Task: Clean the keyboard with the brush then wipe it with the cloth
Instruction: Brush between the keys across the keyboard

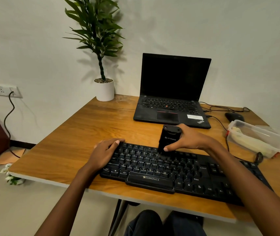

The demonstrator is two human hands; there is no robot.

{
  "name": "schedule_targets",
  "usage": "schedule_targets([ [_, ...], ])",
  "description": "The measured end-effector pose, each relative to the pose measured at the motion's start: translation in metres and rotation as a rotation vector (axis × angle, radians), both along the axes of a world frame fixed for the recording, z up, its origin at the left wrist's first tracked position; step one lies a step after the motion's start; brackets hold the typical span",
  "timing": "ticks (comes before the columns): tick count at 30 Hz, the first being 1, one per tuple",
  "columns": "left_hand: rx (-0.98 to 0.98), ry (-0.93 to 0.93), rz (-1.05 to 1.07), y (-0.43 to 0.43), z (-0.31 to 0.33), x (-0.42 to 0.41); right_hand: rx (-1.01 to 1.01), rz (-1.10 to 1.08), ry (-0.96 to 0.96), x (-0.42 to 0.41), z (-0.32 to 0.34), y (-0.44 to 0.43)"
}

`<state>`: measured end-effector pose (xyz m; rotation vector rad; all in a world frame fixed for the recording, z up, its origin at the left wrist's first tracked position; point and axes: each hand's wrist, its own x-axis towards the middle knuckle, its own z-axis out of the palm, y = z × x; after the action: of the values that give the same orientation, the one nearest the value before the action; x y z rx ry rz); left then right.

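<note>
Fingers of the right hand (189,139) clamp the black brush (168,139) upright, its bristles touching the number row of the keyboard (178,171). Flat on the keyboard's left end lies the left hand (106,153), holding nothing. Beyond the right hand sits a plastic container (255,138) with pale cloth inside.

Pale wall (238,31) with socket panel (3,90) | wooden table (88,133) | potted plant (104,90) at wall | grey floor (25,210)
</note>
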<state>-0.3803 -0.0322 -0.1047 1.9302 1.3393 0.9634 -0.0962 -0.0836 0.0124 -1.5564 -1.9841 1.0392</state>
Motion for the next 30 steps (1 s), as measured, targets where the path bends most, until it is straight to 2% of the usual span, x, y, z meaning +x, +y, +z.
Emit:
schedule_targets([
  [5, 0.001, 0.008, -0.001, 0.0, -0.001, 0.0, -0.023, 0.044, -0.12, 0.003, 0.013, 0.004],
  [10, 0.002, 0.003, -0.002, 0.001, -0.001, 0.0, -0.026, 0.064, -0.11, -0.003, 0.009, 0.004],
  [13, 0.007, 0.004, -0.005, 0.001, 0.0, 0.0, 0.045, 0.035, -0.123, -0.003, 0.01, 0.006],
  [16, 0.016, 0.023, -0.006, 0.0, 0.001, 0.001, 0.008, 0.031, -0.058, -0.004, 0.005, 0.007],
  [23, 0.018, 0.024, -0.006, 0.001, 0.0, 0.0, -0.046, 0.043, -0.067, -0.018, 0.01, 0.002],
  [26, 0.022, 0.036, -0.006, 0.0, 0.002, 0.001, -0.004, 0.022, -0.067, -0.021, 0.01, 0.002],
  [30, 0.013, 0.035, -0.007, -0.001, 0.002, 0.001, -0.079, 0.012, -0.081, -0.022, 0.01, 0.003],
])
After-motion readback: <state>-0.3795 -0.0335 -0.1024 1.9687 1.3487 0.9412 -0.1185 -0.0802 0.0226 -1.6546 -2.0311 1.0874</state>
